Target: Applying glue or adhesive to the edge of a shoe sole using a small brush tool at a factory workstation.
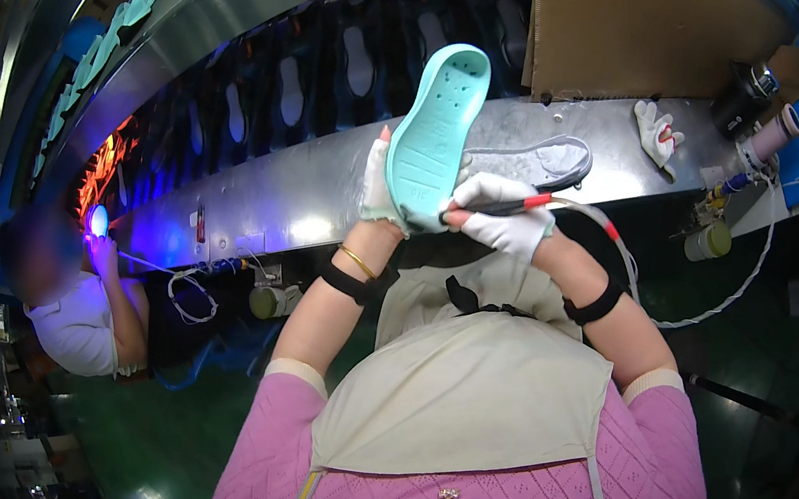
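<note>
A mint-green shoe sole (432,133) is held up at a slant over the bench edge, its hollow inner face toward me. My left hand (380,181), in a white glove with bare fingertips, grips it along its left side and from beneath; part of that hand is hidden behind it. In my right hand (505,218), also gloved, is a slim dark-handled brush (508,206) with a red band and a pale hose. Its tip meets the lower, heel edge of the sole. Behind my right hand, a grey shoe sole (544,163) lies on the metal bench (315,198).
Beyond the bench, a dark conveyor carries several grey soles (356,60). Cardboard (649,40) stands at the back right. A white glove (655,134), a black bottle (737,100) and a pink cylinder (776,133) are on the right. A co-worker (93,315) sits at left.
</note>
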Action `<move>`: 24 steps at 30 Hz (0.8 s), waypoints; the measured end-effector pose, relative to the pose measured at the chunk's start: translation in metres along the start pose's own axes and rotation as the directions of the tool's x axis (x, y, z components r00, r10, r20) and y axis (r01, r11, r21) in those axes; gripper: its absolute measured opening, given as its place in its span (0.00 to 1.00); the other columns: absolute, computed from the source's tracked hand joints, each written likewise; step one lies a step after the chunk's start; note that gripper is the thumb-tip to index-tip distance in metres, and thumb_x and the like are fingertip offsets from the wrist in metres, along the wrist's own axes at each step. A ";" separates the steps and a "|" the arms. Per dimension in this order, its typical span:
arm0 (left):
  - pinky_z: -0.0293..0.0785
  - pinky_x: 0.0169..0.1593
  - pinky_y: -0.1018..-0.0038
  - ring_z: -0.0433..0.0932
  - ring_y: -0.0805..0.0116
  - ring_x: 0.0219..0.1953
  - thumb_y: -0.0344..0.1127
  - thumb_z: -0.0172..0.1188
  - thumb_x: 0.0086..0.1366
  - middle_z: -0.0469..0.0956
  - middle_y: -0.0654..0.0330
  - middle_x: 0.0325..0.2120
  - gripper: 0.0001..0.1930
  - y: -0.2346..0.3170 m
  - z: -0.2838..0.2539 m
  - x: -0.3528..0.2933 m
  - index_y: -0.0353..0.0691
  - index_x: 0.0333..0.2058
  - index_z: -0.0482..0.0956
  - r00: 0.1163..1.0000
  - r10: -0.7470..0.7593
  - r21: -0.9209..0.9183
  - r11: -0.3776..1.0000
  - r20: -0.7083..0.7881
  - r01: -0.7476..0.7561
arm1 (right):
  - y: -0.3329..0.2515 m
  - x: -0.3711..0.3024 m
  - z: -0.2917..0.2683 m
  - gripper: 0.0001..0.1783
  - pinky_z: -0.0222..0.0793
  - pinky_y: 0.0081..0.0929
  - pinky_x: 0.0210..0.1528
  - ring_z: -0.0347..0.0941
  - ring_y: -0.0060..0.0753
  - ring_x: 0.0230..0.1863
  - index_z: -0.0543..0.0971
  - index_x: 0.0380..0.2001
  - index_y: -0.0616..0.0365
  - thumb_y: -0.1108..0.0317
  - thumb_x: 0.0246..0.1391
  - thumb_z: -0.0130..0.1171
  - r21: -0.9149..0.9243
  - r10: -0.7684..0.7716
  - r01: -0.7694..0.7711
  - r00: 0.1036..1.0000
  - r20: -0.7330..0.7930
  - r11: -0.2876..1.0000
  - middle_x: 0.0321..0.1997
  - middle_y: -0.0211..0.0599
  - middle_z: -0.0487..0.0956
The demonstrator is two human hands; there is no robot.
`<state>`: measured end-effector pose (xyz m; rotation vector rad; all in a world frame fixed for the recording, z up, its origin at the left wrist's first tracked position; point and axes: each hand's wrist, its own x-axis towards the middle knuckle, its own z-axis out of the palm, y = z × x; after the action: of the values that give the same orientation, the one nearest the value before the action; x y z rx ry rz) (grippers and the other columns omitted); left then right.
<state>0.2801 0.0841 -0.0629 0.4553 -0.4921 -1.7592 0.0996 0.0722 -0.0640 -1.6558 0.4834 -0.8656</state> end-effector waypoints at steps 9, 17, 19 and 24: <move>0.69 0.53 0.62 0.73 0.56 0.46 0.58 0.36 0.64 0.72 0.50 0.46 0.32 -0.024 -0.008 -0.006 0.36 0.54 0.64 0.976 0.138 -0.122 0.980 -0.170 -0.160 | -0.004 0.016 -0.001 0.04 0.68 0.17 0.39 0.71 0.17 0.35 0.76 0.31 0.59 0.74 0.50 0.60 0.172 -0.055 0.103 0.963 -0.262 0.980 0.32 0.28 0.77; 0.68 0.54 0.59 0.72 0.52 0.48 0.59 0.33 0.64 0.68 0.49 0.51 0.32 -0.025 -0.002 -0.010 0.40 0.56 0.62 0.975 0.149 -0.079 0.983 -0.162 -0.164 | -0.013 0.018 -0.012 0.05 0.70 0.17 0.33 0.74 0.19 0.29 0.75 0.30 0.59 0.72 0.51 0.61 0.281 0.112 -0.035 0.957 -0.266 0.959 0.29 0.31 0.78; 0.70 0.53 0.60 0.72 0.53 0.48 0.58 0.33 0.64 0.69 0.50 0.50 0.31 -0.030 0.012 -0.014 0.41 0.56 0.62 0.988 0.146 -0.121 0.981 -0.050 -0.151 | -0.008 0.026 -0.006 0.05 0.70 0.17 0.32 0.73 0.17 0.28 0.75 0.30 0.58 0.71 0.51 0.61 0.285 0.066 0.079 0.882 -0.466 0.955 0.29 0.29 0.77; 0.68 0.54 0.60 0.71 0.55 0.49 0.58 0.36 0.63 0.69 0.49 0.50 0.32 -0.030 -0.006 -0.018 0.38 0.55 0.64 0.984 0.175 -0.133 0.975 -0.015 -0.176 | -0.017 0.020 0.000 0.06 0.70 0.17 0.36 0.74 0.17 0.31 0.76 0.30 0.57 0.70 0.49 0.62 0.256 0.123 -0.080 0.979 -0.159 0.963 0.28 0.30 0.79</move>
<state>0.2636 0.1076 -0.0839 0.3108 -0.3966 -1.6090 0.1100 0.0628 -0.0424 -1.3215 0.5519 -0.9580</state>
